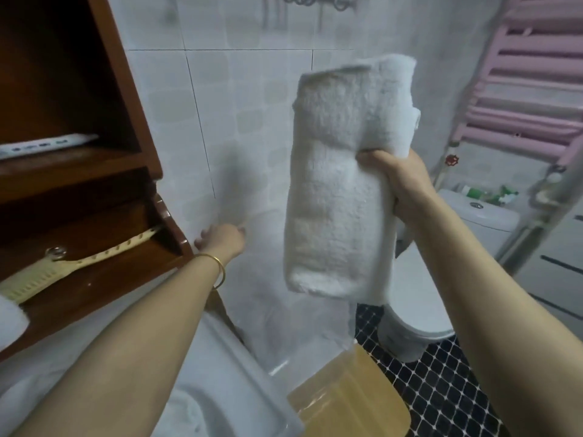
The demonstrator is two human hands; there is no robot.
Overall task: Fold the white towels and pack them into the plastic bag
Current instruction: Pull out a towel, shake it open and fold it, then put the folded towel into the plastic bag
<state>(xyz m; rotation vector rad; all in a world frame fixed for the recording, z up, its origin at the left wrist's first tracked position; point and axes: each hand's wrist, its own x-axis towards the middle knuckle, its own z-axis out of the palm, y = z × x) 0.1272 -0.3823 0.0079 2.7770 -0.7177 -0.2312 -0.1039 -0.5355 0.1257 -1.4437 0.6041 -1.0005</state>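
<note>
Towel [340,190] folded and held upright in my right hand [400,181], above the bathroom floor.
My left hand [220,239] pinched the clear plastic bag [284,310] by its top edge; no writing was legible.

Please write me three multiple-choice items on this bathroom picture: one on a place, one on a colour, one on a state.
1. Where is the toilet?
A. Behind and below the towel, to the right
B. Inside the wooden cabinet
C. Left of the left hand

2. What colour is the wall rack at upper right?
A. Pink
B. Black
C. Green

3. How is the white towel now?
A. Spread flat on the floor
B. Folded, held up in the right hand
C. Hanging on the rack

Answers: 1 A, its white bowl shows past the towel's edge; 2 A, its bars are pink; 3 B, the right grip pinches the folded bundle in mid-air.
</note>
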